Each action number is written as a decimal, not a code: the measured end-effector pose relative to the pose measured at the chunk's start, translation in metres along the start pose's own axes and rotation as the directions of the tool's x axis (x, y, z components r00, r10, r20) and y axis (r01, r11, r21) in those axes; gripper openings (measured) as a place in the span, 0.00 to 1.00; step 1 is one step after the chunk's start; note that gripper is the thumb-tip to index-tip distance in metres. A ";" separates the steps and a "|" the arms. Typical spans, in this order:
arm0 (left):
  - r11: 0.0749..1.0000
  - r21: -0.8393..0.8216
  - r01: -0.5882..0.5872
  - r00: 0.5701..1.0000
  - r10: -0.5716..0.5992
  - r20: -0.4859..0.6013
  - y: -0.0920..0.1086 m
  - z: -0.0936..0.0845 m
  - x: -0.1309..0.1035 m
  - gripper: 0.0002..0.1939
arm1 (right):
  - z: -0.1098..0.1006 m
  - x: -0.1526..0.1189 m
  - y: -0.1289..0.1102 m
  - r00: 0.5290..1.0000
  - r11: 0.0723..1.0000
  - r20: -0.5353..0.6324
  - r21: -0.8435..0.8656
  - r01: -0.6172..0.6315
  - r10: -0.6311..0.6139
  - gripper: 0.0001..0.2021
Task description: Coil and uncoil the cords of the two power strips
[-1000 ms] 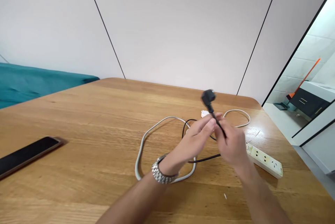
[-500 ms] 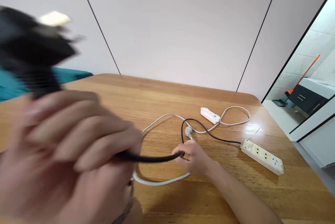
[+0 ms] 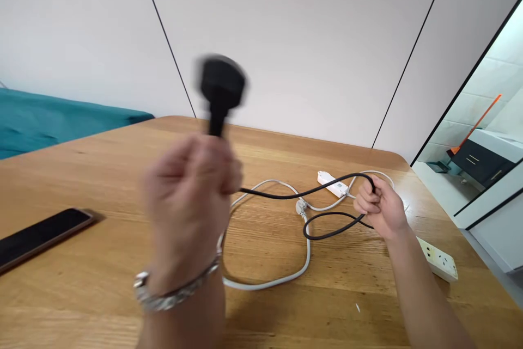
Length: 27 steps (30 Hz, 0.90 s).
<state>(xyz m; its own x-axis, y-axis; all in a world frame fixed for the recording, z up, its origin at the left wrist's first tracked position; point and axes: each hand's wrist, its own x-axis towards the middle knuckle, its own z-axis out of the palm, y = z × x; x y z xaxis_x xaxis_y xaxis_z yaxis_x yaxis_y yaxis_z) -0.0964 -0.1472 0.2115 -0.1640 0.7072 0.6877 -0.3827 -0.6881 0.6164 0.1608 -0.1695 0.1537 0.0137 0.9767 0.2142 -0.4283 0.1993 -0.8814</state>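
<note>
My left hand (image 3: 196,180), blurred by motion, is wrapped round the black cord just below its black plug (image 3: 223,82), which points up in front of the wall. From there the black cord (image 3: 281,196) runs right to my right hand (image 3: 379,204), whose fingers are closed on it above the table. A loop of this cord hangs below the right hand. The yellowed white power strip (image 3: 439,262) lies partly behind my right forearm. Further back rests a second, white power strip (image 3: 332,184). Its white cord (image 3: 261,286) curls over the table and its white plug (image 3: 301,207) lies between my hands.
A phone (image 3: 44,234) lies on the wooden table (image 3: 102,294) at the left. Teal upholstery (image 3: 61,120) is beyond the left edge, and a pale panelled wall (image 3: 306,49) behind. Through a doorway at right stand a cabinet (image 3: 480,155) and an orange-handled broom (image 3: 478,123).
My left hand has moved away from the camera and rightward, carrying the plug. My right hand has shifted right and up along with the black cord. The phone has come into view.
</note>
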 end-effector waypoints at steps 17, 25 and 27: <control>0.823 0.249 0.510 0.517 -0.525 0.677 -0.081 0.081 -0.057 0.22 | 0.016 -0.017 0.009 0.849 0.519 -0.092 -0.823 0.229 -0.520 0.30; 0.835 0.057 0.547 0.809 -0.545 0.221 -0.069 0.055 -0.015 0.20 | -0.026 0.014 0.036 0.973 0.401 0.028 -0.908 0.121 -0.230 0.17; 0.816 -0.026 0.577 0.808 -0.566 0.164 -0.067 0.038 0.002 0.19 | -0.044 0.019 0.043 0.990 0.346 0.070 -0.938 0.025 0.118 0.15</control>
<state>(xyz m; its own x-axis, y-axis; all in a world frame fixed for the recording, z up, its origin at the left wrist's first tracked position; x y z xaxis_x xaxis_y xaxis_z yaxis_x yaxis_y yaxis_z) -0.0366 -0.1059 0.1866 0.2332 0.9342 0.2699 -0.4306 -0.1496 0.8900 0.1829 -0.1389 0.1012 -0.1005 0.9854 0.1373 0.6995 0.1681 -0.6945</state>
